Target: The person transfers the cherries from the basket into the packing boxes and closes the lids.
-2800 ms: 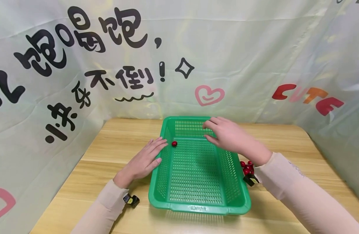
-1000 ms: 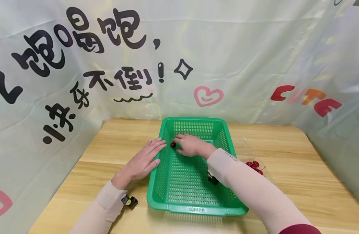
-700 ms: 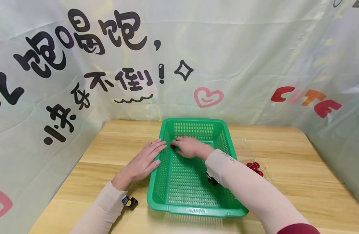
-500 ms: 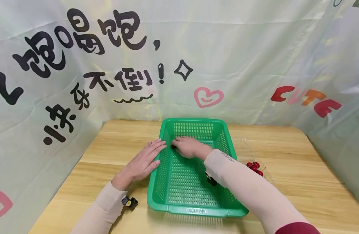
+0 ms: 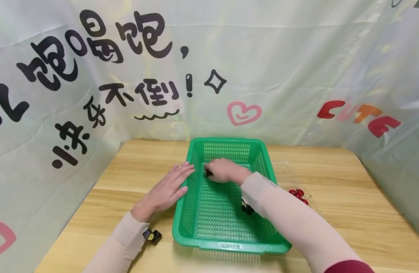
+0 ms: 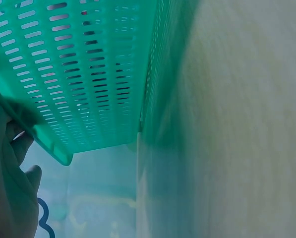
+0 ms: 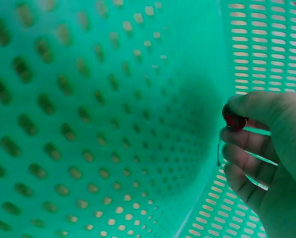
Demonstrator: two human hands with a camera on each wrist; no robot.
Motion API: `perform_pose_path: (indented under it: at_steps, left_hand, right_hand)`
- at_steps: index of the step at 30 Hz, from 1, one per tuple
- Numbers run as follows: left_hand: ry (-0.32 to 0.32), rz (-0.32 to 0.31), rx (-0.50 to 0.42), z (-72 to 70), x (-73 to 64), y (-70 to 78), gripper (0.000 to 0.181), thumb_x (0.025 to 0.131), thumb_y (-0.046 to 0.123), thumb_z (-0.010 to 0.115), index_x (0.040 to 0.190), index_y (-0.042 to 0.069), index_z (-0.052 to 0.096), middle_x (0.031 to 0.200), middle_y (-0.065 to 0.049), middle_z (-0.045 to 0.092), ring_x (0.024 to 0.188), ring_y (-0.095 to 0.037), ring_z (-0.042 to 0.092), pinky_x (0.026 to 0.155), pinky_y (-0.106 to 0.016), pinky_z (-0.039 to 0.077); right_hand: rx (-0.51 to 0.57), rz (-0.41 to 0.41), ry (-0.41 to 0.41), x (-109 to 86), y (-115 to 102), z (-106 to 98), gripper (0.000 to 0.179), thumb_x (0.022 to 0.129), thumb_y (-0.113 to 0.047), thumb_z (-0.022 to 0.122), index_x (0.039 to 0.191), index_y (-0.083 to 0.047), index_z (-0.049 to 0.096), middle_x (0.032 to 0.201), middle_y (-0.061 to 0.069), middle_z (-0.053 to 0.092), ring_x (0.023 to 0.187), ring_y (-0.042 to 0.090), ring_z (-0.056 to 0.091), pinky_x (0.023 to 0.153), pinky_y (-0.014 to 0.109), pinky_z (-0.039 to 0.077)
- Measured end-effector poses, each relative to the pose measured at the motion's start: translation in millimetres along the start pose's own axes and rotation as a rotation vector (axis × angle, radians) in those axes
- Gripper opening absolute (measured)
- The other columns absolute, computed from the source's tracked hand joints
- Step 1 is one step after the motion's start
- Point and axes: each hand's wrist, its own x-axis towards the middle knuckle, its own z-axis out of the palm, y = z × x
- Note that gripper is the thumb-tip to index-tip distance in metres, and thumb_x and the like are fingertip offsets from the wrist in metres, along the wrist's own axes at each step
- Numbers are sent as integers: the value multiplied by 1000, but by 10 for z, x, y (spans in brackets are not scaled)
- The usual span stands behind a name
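A dark red cherry [image 7: 234, 118] with a thin stem is pinched between the thumb and fingers of my right hand [image 5: 224, 170], low inside the green plastic basket [image 5: 229, 246]. In the head view the cherry is mostly hidden under that hand; the right wrist view shows it plainly. My left hand [image 5: 166, 188] rests with straight fingers on the basket's left rim. From the left wrist view, the left hand [image 6: 11, 173] lies at the rim beside the slotted wall.
Right of the basket, several cherries [image 5: 298, 194] sit in a clear plastic tray [image 5: 287, 172], partly behind the right sleeve. The wooden table [image 5: 141, 159] ends at a printed cloth backdrop [image 5: 284, 68] behind and on both sides.
From above the basket's far right, my right hand has reached down to the cherry at the left. It has gripped the cherry and drawn it slightly right. The left hand has stayed put.
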Motion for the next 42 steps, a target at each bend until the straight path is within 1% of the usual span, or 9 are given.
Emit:
perform_pose_path:
  at_steps: [3,6,10,13,17,25,33,38,42]
  left_hand:
    - [-1,2,2,1,1,5,53,104,27,38,150,1,35,155,-13,33,146,-31,21,118,-52,15]
    - [-2,1,1,2,2,6,53,104,28,37,150,1,35,154,-13,33,146,-31,21,118,-52,15]
    - [-2,-1,-1,3,10,0,53,104,29,36,150,2,34,154,-15,34,146,-31,20,118,-52,15]
    - [-3,-1,-2,8,9,-7,54,104,29,36,150,2,34,154,-15,33,146,-30,20,117,-53,15]
    - [-2,-6,-5,8,3,-5,54,105,31,34,150,2,34,156,-12,32,147,-30,19,118,-53,14]
    - [-3,-7,-4,1,9,-10,54,104,31,34,151,3,33,156,-12,32,147,-28,18,118,-53,14]
    - [-4,-3,23,-12,38,-24,55,103,31,37,149,1,36,154,-15,34,146,-30,21,116,-56,17]
    - [-26,-11,49,-27,45,-19,54,103,29,39,150,2,35,155,-13,32,146,-29,20,117,-54,15]
    - [-34,-15,75,-48,57,-4,55,101,27,43,149,1,35,154,-14,34,146,-31,22,116,-56,18]
  right_hand:
    - [-1,11,15,-32,-3,-77,7,94,-21,65,94,-18,58,86,-3,56,76,16,56,69,34,49]
    - [29,27,23,-80,-5,-195,10,92,-18,66,95,-17,57,88,-2,54,76,16,53,68,35,47]
    - [71,81,30,-150,8,-363,13,92,-17,67,96,-16,55,89,-1,51,76,17,51,67,34,45]
    - [74,113,25,-202,19,-455,16,92,-20,67,100,-16,54,91,-1,50,76,17,51,66,33,45]
    - [61,121,31,-271,14,-548,20,91,-23,69,101,-15,53,92,-1,50,76,17,51,67,33,45]
    - [58,103,80,-446,-33,-741,19,89,-16,68,97,-15,51,88,0,49,73,18,49,63,31,43]
    - [43,90,129,-762,7,-919,17,89,-12,64,101,-12,53,86,0,48,70,17,46,59,30,39]
    - [41,83,212,-1010,124,-953,17,88,-12,66,98,-12,53,87,0,49,69,16,46,59,30,39]
    - [51,78,267,-1216,231,-968,18,87,-10,67,100,-10,55,88,0,50,67,17,47,60,32,41]
